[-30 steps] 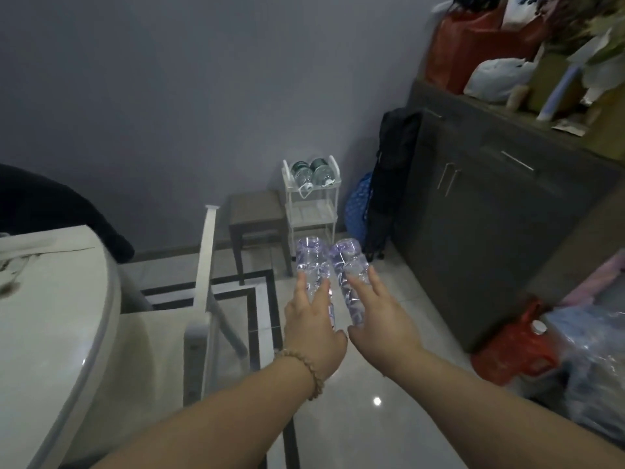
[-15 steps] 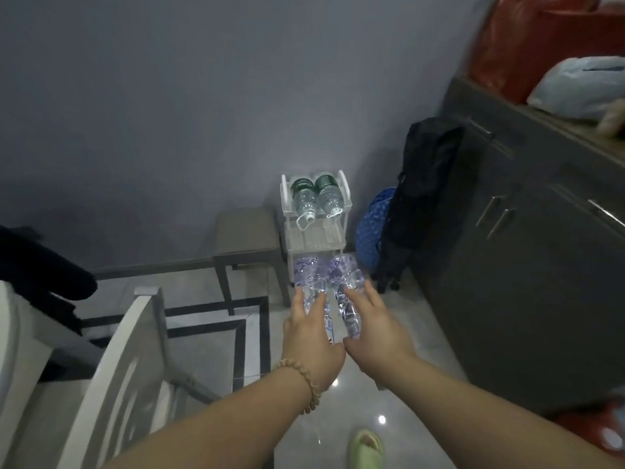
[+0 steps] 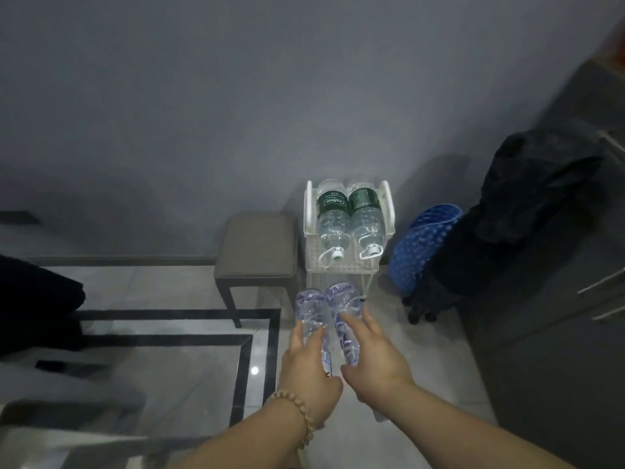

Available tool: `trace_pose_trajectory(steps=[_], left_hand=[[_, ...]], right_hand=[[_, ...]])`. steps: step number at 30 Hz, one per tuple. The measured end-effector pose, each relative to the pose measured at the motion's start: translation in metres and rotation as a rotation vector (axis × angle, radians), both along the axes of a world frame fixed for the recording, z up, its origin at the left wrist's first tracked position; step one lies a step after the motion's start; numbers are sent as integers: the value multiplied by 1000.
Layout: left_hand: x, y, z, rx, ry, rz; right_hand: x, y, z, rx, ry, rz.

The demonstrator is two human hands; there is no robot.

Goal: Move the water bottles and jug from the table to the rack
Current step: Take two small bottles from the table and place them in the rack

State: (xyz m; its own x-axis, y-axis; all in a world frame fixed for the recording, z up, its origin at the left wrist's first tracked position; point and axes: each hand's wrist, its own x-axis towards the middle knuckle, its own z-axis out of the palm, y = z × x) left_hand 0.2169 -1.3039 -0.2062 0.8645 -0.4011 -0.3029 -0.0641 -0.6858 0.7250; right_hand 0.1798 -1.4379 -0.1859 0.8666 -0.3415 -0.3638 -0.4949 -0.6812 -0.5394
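I hold two clear water bottles side by side, bases pointing forward. My left hand grips the left bottle; my right hand grips the right bottle. Both bottles hover above the floor just in front of the small white rack against the wall. On the rack's top shelf lie two green-labelled water bottles, caps toward me. The rack's lower shelves are mostly hidden behind the held bottles.
A grey stool stands left of the rack. A blue dotted bag and a black bag lean right of it, beside a dark cabinet. A blurred chair sits at lower left.
I have walked closer to the rack; it now looks larger and nearer. Both hands still carry the two bottles, now just short of the rack's front. The table has left the view.
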Motion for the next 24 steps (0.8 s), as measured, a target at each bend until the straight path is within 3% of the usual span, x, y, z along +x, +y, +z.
trace_pose_trajectory(steps=[9,15,24], left_hand=[[106,-30,-83,56,113,-100],[146,-57,-197,29,78,-71],[199,-116,-384,-46,-175,-71]], right_hand=[[93,-20,-82,46,106,-114],[138,-47,-196,43,112,-102],[187,-108,-376,-23,-213,-110]])
